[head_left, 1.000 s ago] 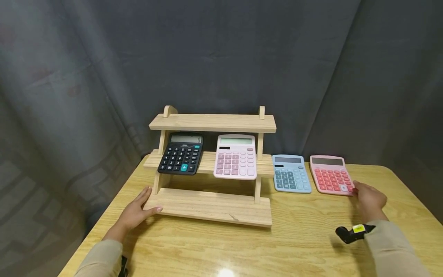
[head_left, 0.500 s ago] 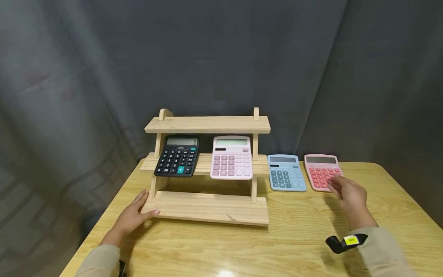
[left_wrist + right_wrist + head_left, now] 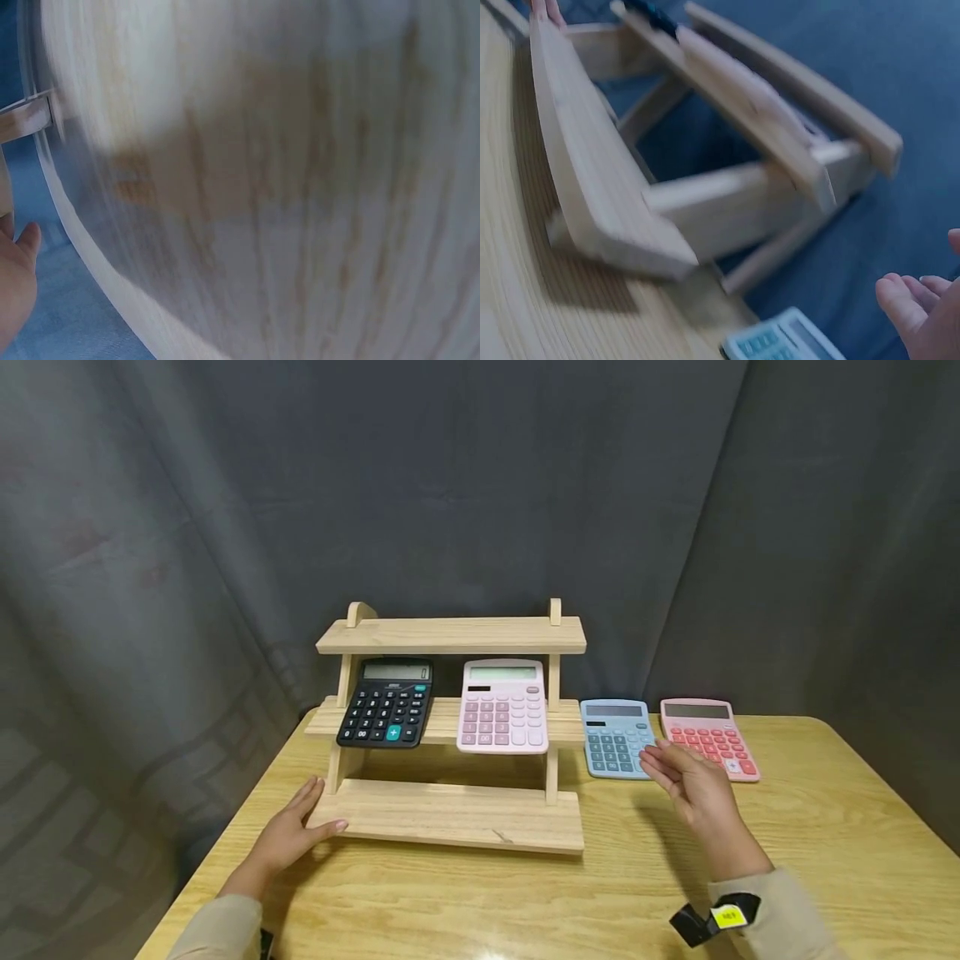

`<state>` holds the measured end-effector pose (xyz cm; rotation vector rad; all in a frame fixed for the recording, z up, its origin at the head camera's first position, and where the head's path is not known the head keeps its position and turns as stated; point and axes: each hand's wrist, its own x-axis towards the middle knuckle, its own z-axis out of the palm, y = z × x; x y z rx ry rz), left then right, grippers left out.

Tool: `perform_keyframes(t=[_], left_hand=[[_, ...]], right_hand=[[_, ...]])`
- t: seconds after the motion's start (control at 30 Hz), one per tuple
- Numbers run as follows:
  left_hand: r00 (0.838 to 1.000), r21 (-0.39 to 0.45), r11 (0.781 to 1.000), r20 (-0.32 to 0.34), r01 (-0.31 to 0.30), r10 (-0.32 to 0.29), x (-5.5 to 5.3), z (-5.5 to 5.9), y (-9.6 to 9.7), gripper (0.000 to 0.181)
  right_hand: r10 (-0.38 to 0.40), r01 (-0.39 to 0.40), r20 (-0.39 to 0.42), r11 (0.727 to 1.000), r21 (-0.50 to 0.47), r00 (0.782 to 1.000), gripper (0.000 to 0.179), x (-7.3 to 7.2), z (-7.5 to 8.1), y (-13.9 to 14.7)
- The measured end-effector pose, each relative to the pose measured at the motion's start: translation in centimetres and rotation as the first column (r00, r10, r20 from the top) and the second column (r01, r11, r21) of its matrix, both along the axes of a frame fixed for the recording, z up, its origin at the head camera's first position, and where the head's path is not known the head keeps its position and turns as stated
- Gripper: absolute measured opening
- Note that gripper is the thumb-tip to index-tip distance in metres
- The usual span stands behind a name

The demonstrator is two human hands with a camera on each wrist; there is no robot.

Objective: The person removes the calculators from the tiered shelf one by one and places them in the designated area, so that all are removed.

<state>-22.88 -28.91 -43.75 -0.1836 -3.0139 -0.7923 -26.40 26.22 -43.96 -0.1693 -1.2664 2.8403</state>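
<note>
My left hand (image 3: 282, 839) rests at the left end of the bottom board of a wooden three-tier display shelf (image 3: 450, 814), thumb at the front corner and fingers along the side. My right hand (image 3: 697, 789), fingers loosely bent and holding nothing, hovers at the lower right corner of a blue calculator (image 3: 615, 735) and overlaps it in the head view. To that calculator's right lies a coral-pink calculator (image 3: 708, 735), partly covered by the hand. On the middle tier lean a black calculator (image 3: 386, 703) and a pale pink calculator (image 3: 502, 706).
A wooden table (image 3: 450, 902) bears the shelf and both loose calculators. Dark grey curtains (image 3: 480, 485) hang behind it and along both sides. The shelf's top board (image 3: 450, 635) has nothing on it.
My right hand has left the coral-pink calculator's right edge and moved left to the blue one. The coral-pink calculator stays on the table. My left hand keeps its place.
</note>
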Motion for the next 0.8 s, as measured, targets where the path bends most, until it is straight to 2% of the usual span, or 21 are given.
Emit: perform_keyframes(t=[0.07,0.17,0.27,0.37,0.57,0.8], left_hand=[[1.0,-0.001,1.0,-0.005,-0.005,0.005,0.0,0.0,0.0,0.089],[1.0,0.001,1.0,-0.008,-0.009,0.009,0.0,-0.1,-0.1,0.089],[1.0,0.004,1.0,0.001,-0.01,0.01,0.0,-0.2,-0.1,0.09],[1.0,0.005,1.0,0.01,-0.017,0.017,0.0,-0.2,0.0,0.09],[1.0,0.015,1.0,-0.002,-0.01,0.01,-0.1,-0.4,0.0,0.089],[1.0,0.006,1.0,0.003,-0.021,0.021,-0.1,-0.3,0.1,0.09]], right_hand=[[0.025,-0.025,-0.021,1.0,-0.014,0.999,0.016,1.4,1.9,-2.0],[0.085,-0.085,0.006,0.995,-0.053,0.996,0.009,3.4,5.0,-4.6],[0.111,-0.11,0.018,0.993,-0.051,0.994,0.011,4.4,6.6,-6.3],[0.128,-0.127,0.026,0.992,-0.022,0.991,0.014,4.7,7.1,-7.5],[0.136,-0.137,0.034,0.99,0.034,0.99,0.015,4.3,6.9,-9.2],[0.133,-0.135,0.062,0.99,0.033,0.989,0.013,3.8,7.2,-11.4]])
